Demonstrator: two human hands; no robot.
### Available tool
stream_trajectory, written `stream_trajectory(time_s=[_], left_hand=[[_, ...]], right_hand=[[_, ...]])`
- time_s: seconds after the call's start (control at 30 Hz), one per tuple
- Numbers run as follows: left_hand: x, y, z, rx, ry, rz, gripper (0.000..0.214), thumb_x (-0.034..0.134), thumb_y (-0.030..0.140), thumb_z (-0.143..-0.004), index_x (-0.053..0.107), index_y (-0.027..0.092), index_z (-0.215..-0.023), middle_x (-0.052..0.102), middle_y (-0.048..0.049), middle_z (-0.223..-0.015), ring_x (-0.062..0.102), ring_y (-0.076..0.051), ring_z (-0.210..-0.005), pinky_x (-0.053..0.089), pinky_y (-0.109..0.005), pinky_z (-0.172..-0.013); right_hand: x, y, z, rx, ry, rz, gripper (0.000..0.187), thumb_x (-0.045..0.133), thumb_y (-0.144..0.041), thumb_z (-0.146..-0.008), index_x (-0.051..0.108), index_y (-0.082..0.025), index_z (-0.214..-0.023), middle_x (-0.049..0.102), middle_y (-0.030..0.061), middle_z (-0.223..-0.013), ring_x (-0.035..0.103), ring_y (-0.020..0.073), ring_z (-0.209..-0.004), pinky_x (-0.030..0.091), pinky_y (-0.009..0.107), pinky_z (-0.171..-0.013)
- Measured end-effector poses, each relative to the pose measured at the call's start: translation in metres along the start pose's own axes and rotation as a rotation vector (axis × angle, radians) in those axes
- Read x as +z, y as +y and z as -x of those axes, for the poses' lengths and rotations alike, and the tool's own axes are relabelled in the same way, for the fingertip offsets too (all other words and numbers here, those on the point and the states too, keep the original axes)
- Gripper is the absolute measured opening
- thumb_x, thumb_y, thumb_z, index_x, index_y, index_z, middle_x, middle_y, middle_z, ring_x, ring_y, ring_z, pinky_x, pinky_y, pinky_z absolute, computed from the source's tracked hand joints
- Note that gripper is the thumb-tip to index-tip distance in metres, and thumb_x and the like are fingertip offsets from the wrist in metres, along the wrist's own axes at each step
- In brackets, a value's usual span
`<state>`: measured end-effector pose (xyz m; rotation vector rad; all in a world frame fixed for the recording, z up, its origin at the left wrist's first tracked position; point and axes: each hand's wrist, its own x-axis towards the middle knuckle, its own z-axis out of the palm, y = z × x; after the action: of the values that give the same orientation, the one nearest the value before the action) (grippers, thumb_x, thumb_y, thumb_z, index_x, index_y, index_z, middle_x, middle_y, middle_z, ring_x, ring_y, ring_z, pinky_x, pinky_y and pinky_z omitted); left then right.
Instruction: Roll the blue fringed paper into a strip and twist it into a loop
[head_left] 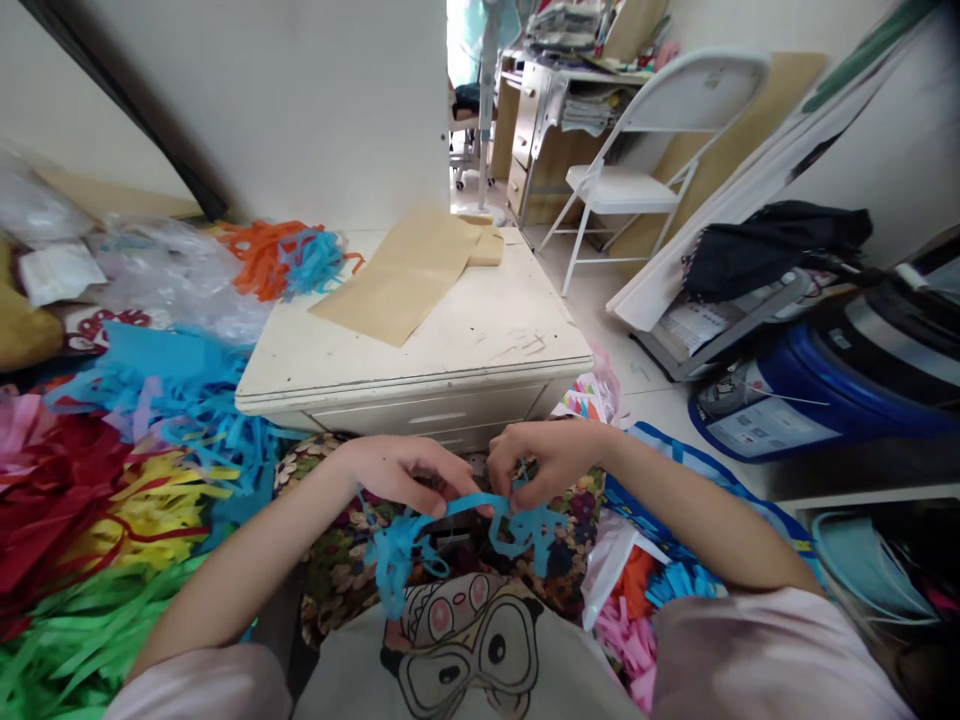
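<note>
A strip of blue tissue paper with fringed ends stretches between my two hands, just above my lap. My left hand pinches it at one side, where a bundle of thin blue strands hangs down. At the other side my right hand has its fingers closed on the strip, and more blue fringe dangles below. Beneath both hands lies a flowered cloth over my lap. What exactly the fingertips hold at the middle is partly hidden.
A white cabinet stands ahead, bearing brown paper and orange fringe. Piles of blue, yellow, red and green fringe lie left. A bag of coloured fringe sits right, a folding chair farther back.
</note>
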<state>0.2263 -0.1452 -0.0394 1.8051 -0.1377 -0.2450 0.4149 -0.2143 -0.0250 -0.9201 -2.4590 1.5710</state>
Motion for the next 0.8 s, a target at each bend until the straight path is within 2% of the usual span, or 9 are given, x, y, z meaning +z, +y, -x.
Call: stream_trajectory(time_s=[0.1, 0.23, 0.33, 0.5, 0.63, 0.8], left_hand=[[0.006, -0.005, -0.003, 0.046, 0.224, 0.174, 0.03, 0.057, 0.031, -0.065, 0.061, 0.02, -0.092, 0.059, -0.005, -0.074, 0.052, -0.015, -0.066, 0.042, -0.023, -0.058], [0.016, -0.012, -0.013, 0.103, 0.585, 0.492, 0.027, 0.066, 0.03, -0.057, 0.06, 0.018, -0.081, 0.058, -0.0002, -0.064, 0.052, -0.01, -0.057, 0.04, -0.019, -0.05], [0.019, -0.014, -0.018, 0.104, 0.726, 0.554, 0.023, 0.068, 0.026, -0.054, 0.058, 0.016, -0.073, 0.056, 0.0024, -0.057, 0.048, -0.006, -0.05, 0.036, -0.016, -0.047], [0.02, -0.012, -0.022, 0.107, 0.85, 0.605, 0.021, 0.069, 0.028, -0.053, 0.058, 0.013, -0.063, 0.053, 0.0023, -0.055, 0.046, -0.006, -0.048, 0.035, -0.017, -0.046], [0.02, -0.011, -0.028, 0.201, 0.835, 0.696, 0.019, 0.069, 0.026, -0.052, 0.058, 0.013, -0.06, 0.05, 0.0023, -0.063, 0.046, -0.005, -0.055, 0.036, -0.017, -0.051], [0.021, -0.016, -0.032, 0.224, 0.792, 0.781, 0.023, 0.071, 0.026, -0.049, 0.057, 0.013, -0.059, 0.045, 0.0016, -0.073, 0.044, -0.005, -0.057, 0.034, -0.017, -0.051]], right_hand=[[0.003, -0.003, -0.002, -0.052, 0.167, -0.173, 0.01, 0.054, -0.02, -0.065, 0.057, -0.011, -0.065, 0.053, -0.0011, -0.064, 0.047, 0.0073, -0.063, 0.038, 0.02, -0.06], [0.006, -0.007, -0.002, 0.004, 0.446, -0.383, 0.012, 0.056, -0.022, -0.063, 0.055, -0.01, -0.064, 0.048, -0.0042, -0.056, 0.042, 0.0047, -0.053, 0.034, 0.018, -0.05], [0.011, -0.009, -0.003, 0.051, 0.549, -0.541, 0.014, 0.059, -0.024, -0.061, 0.056, -0.01, -0.064, 0.049, -0.0049, -0.054, 0.041, 0.0038, -0.05, 0.034, 0.018, -0.048], [0.02, -0.008, -0.008, 0.063, 0.674, -0.666, 0.017, 0.064, -0.025, -0.056, 0.056, -0.011, -0.063, 0.053, -0.0044, -0.055, 0.045, 0.0048, -0.05, 0.037, 0.02, -0.049], [0.024, -0.008, -0.012, 0.07, 0.787, -0.687, 0.019, 0.067, -0.026, -0.052, 0.058, -0.011, -0.061, 0.054, -0.0046, -0.054, 0.045, 0.005, -0.049, 0.036, 0.02, -0.05], [0.024, -0.01, -0.015, 0.032, 0.764, -0.758, 0.016, 0.066, -0.025, -0.053, 0.057, -0.011, -0.058, 0.051, -0.0053, -0.052, 0.043, 0.0039, -0.049, 0.034, 0.019, -0.048]])
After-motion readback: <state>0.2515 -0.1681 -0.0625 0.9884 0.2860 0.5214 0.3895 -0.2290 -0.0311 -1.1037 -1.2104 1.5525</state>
